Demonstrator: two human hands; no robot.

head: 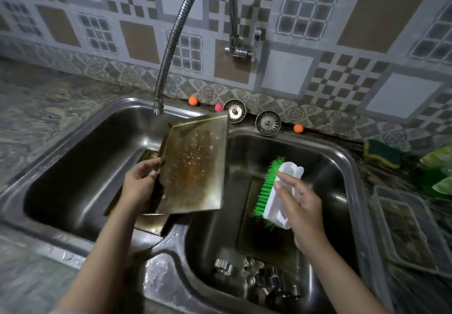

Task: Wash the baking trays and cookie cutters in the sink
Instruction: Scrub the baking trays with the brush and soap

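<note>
Left hand [141,184] grip curled round the left edge of a brown-stained rectangular metal baking tray [193,166], held tilted over the divider of the stainless steel double sink [171,242], under the flexible steel tap [171,44]. Right hand [303,206] grip closed on a white plastic scrubbing brush with green bristles [278,191], just right of that tray, above the right basin. A second tray [151,223] lies in the left basin. Shiny metal cookie cutters [256,274] sit at the right basin's near end.
</note>
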